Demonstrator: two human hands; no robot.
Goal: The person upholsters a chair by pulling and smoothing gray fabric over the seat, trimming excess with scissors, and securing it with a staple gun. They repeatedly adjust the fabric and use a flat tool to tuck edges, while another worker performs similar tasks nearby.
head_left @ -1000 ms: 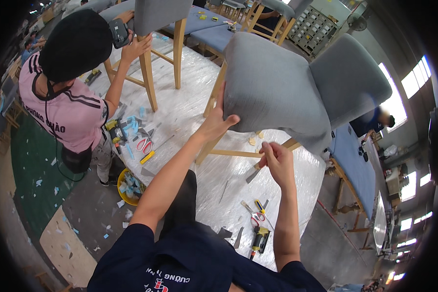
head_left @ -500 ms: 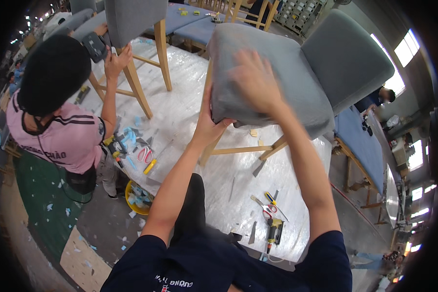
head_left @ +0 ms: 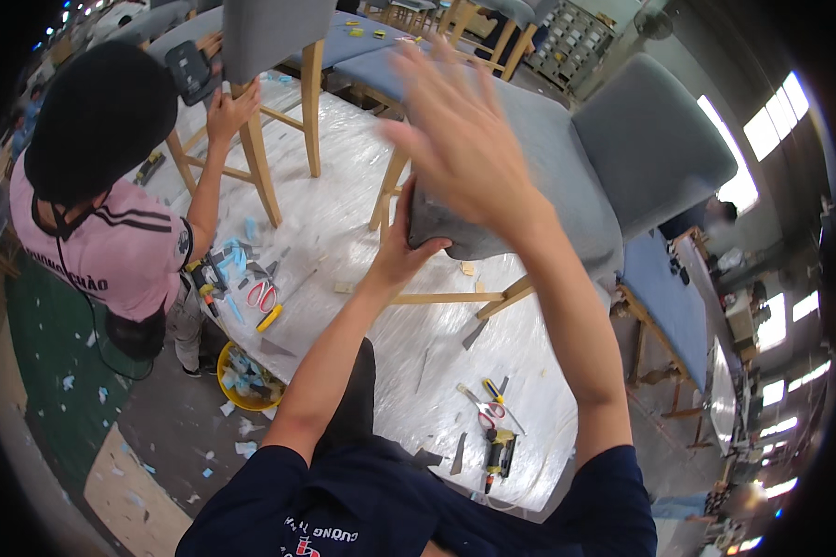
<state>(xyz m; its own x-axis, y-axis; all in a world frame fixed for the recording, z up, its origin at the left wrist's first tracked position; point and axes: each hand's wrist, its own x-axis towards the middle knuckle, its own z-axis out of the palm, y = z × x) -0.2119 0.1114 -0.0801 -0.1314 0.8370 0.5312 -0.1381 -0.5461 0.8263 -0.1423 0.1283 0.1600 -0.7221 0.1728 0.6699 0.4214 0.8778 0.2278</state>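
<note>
A grey upholstered chair [head_left: 567, 158] with light wooden legs stands in front of me on a plastic-covered table [head_left: 344, 343]. Its backrest rises at the right. My left hand [head_left: 404, 243] grips the near left corner of the padded seat, thumb along the lower edge and fingers up the side. Above the seat is my right hand [head_left: 464, 139], raised, with its fingers spread and slightly blurred. It holds nothing and hides part of the seat cover. The fabric looks loose and wrinkled along the seat's lower edge.
Near me lie scissors [head_left: 485, 408], a yellow-handled tool [head_left: 493, 390] and a staple gun [head_left: 499, 455]. At left, a co-worker in a pink shirt [head_left: 111, 251] handles another grey chair [head_left: 274, 42]. More scissors [head_left: 262, 295] and a yellow scrap basket [head_left: 249, 376] are nearby.
My right hand has lifted from the seat surface toward me and spread its fingers. My left hand keeps its hold on the seat corner. The view has shifted slightly.
</note>
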